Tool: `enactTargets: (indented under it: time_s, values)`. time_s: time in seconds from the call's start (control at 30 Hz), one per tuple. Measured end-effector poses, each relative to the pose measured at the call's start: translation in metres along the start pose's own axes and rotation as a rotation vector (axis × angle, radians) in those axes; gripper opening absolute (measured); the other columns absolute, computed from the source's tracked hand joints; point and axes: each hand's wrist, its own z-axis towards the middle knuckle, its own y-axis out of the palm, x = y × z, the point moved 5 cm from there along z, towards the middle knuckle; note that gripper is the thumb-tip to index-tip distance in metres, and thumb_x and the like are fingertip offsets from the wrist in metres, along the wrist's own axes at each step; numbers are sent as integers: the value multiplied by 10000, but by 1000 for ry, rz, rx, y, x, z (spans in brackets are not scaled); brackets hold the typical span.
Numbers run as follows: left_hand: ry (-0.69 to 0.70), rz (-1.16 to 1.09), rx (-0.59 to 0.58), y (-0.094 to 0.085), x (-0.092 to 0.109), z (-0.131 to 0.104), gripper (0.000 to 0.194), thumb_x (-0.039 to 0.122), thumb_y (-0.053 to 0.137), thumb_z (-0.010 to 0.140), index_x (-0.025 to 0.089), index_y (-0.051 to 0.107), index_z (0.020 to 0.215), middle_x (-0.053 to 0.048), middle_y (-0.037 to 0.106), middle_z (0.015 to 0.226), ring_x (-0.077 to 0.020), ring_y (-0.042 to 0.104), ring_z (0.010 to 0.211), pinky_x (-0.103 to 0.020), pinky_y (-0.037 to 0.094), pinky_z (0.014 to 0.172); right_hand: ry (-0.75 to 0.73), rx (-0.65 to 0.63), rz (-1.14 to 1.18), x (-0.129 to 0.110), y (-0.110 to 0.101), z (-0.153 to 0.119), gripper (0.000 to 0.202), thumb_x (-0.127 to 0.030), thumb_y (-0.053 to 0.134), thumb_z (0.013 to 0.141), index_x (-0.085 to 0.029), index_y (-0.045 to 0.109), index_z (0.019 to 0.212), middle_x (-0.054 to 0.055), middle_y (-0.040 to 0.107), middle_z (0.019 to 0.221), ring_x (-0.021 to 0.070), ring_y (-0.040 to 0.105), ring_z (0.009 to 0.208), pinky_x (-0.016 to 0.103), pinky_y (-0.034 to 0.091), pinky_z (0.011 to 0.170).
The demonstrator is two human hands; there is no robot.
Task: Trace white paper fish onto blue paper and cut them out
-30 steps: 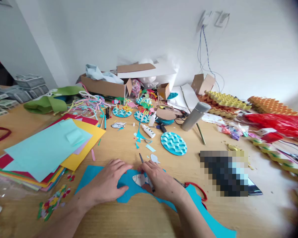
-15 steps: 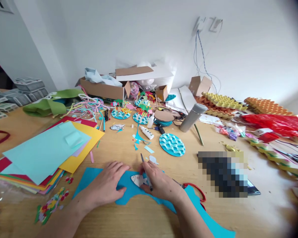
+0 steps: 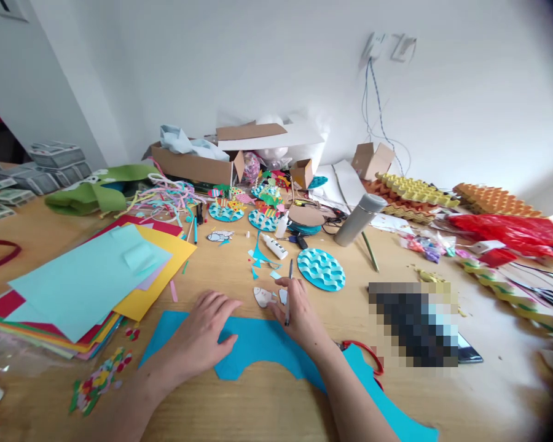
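A blue paper sheet with a curved cut edge lies on the table in front of me. My left hand rests flat on its left part, fingers and thumb apart. Above the sheet's top edge, my right hand holds a dark pen, nearly upright. The tips of its thumb and fingers are by a small white paper fish. Another pale scrap lies beside the fingers. Red-handled scissors lie to the right, partly under the blue paper.
Coloured paper sheets are stacked at the left. A white glue bottle, a wavy-patterned blue disc and a grey flask stand or lie beyond my hands. A pixelated dark object is at the right.
My right hand has moved up and away from the blue sheet with the pen. The white fish, earlier on the sheet, is now beyond its top edge. My left hand has barely moved.
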Motion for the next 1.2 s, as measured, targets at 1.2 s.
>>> enactTargets:
  time_s: [1.2]
  values:
    - [111, 59, -191, 21, 17, -8, 846, 241, 586, 666, 275, 327, 1471, -66, 538, 1347, -275, 465, 1241, -452, 350, 1081, 634, -264, -234, 25, -104, -141, 506, -178, 714, 746, -212, 553, 1224, 129, 611, 1219, 306, 537, 1165, 474, 437, 965]
